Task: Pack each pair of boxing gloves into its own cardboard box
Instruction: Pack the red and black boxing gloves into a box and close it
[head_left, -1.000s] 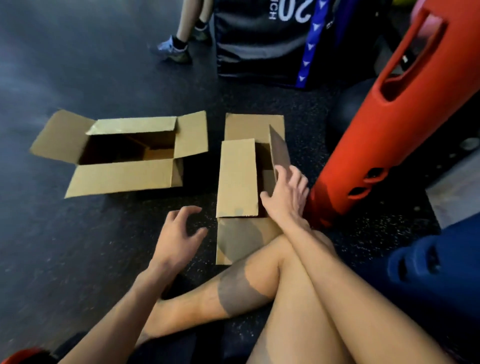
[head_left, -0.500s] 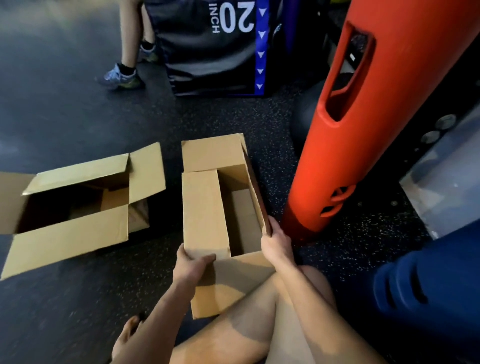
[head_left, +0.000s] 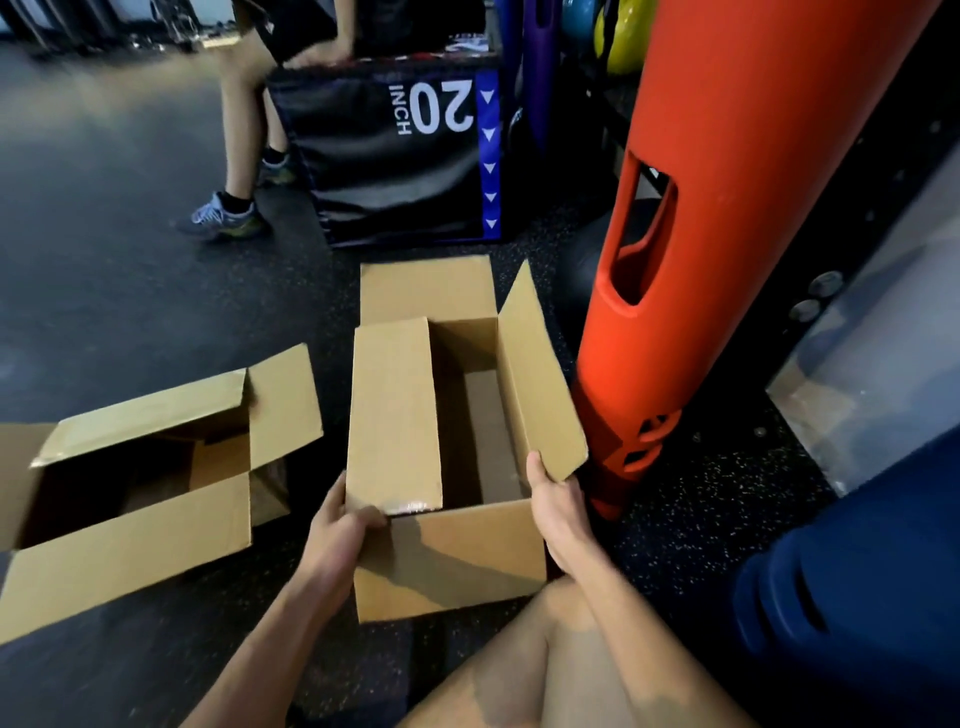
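Right flap (head_left: 540, 384) wider now; left hand (head_left: 337, 530), right hand (head_left: 558, 512) on cardboard box (head_left: 452, 566) flaps

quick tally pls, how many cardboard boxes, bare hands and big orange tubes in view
cardboard boxes: 2, the held box and the box to its left
hands: 2, left hand and right hand
orange tube: 1
total: 5

Gym, plyo box (head_left: 395, 171) (20 in), rubber floor (head_left: 130, 270)
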